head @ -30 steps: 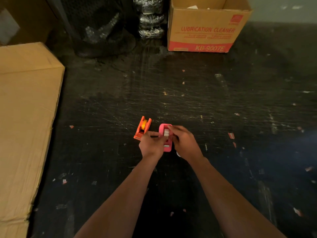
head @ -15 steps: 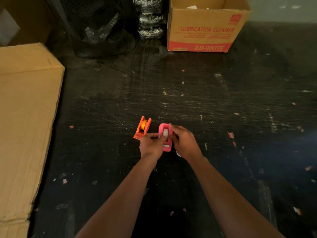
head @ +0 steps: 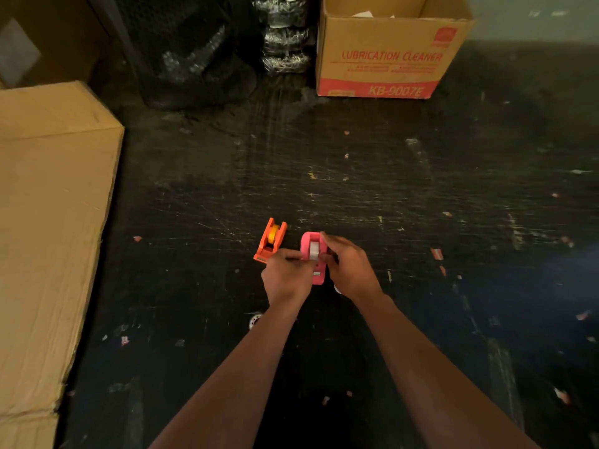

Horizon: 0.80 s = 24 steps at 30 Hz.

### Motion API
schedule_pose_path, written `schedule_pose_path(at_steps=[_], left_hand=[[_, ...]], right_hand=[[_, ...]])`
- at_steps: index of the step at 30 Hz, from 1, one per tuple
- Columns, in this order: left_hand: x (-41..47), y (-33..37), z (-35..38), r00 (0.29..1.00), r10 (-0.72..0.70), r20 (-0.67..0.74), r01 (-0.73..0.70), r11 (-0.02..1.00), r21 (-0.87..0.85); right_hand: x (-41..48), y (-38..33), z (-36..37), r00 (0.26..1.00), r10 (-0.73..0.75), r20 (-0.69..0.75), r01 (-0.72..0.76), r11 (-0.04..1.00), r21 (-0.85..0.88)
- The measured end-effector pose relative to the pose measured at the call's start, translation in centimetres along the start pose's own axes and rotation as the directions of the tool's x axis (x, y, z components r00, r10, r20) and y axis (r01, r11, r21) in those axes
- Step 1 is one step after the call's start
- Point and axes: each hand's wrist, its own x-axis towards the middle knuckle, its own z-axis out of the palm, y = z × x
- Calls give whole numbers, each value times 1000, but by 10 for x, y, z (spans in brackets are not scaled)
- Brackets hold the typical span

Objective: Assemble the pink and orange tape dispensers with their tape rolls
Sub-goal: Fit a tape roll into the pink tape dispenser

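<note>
The dispenser (head: 313, 254) is pink with a white roll (head: 313, 251); the other dispenser (head: 270, 241) is orange with a yellow roll (head: 275, 232). The tabletop (head: 356, 176) is black, scratched pale and flecked. The box (head: 389, 56) is tan with red lettering and a red band.

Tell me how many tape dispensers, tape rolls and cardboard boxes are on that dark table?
Tape dispensers: 2, orange dispenser and pink dispenser
Tape rolls: 2, yellow roll and white roll
Cardboard boxes: 2, printed box and plain box
Total: 6
</note>
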Motion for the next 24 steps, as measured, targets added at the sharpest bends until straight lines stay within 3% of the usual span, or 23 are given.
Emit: schedule_pose_path(at_steps=[6,14,24], left_hand=[[2,-7,0,1000,9,5,-9,1000,30],[3,-12,-5,993,-108,54,113,987,-112],[0,-23,-3,989,-82,125,86,996,-29]], right_hand=[[-1,0,0,1000,-4,0,4,1000,-16],[-2,-1,0,1000,-1,9,1,1000,-16],[0,-1,0,1000,10,11,-10,1000,-23]])
